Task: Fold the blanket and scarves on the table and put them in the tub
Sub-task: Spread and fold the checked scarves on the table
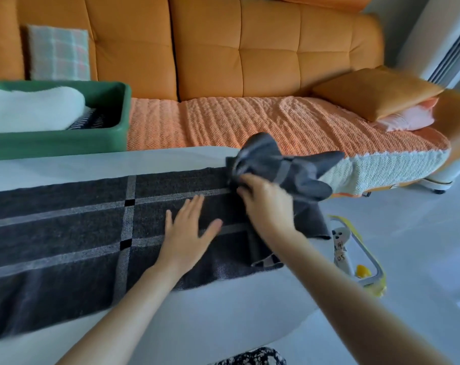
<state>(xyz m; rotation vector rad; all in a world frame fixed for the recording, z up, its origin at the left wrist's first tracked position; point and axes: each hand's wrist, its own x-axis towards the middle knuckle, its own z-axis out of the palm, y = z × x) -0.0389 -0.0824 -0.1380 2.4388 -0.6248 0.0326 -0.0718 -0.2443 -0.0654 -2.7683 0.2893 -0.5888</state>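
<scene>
Our left hand [189, 233] lay flat, fingers straight and spread, pressing on the dark grey woven scarf with pale crossing stripes [65, 233], which stretched leftward from both hands across the glossy white table [92, 164]. Our right hand [265, 204], just beside the left and a little farther from us, had its fingers curled round the scarf's bunched end, which stood lifted off the table beyond the knuckles. Past the table ran an orange tufted sofa [271, 48] with a ribbed orange seat cover [223, 122]; an orange cushion [373, 90] lay on a pink pillow [405, 119] far to the right of our right hand, and a pastel plaid cushion [59, 56] leaned well beyond the left. Pale grey floor [408, 233] spread to the right. Beyond and left of our left hand stood a green plastic tub [65, 146] holding a folded white fluffy blanket [31, 109] over a dark striped cloth [89, 119]. To the right of our right forearm, on the floor, a yellow-rimmed tray [380, 272] held a white object [340, 238] with handwritten marks we could not read.
</scene>
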